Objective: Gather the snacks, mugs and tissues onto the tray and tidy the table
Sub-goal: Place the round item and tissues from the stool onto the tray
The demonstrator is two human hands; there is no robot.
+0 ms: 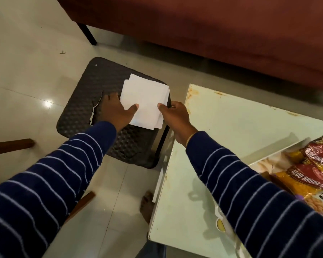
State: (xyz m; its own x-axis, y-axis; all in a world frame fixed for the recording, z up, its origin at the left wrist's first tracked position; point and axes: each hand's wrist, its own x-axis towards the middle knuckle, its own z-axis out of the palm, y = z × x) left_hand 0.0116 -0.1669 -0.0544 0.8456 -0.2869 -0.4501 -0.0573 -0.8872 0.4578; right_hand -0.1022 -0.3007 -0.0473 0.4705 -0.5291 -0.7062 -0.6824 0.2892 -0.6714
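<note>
On the dark woven stool [93,101] to the left of the worktop [222,131] lies the stack of white tissues [145,101], a loose pile with its sheets slightly fanned at the far corner and the right edge. I have my left hand [114,112] at the near-left edge, thumb on top of the paper and the other fingers hidden beneath or beside it, so I read that as a pinch, though I cannot see the underside. My right hand [175,114] nips the near-right edge between thumb and curled fingers. I judge these sheets to be very light, soft and floppy; lifted by one corner they would sag and the loose ones slide off. Better to hold both opposite edges and squeeze the pile together as one. The tray [265,164] with the snack packets [306,175] sits on the worktop to my right.
</note>
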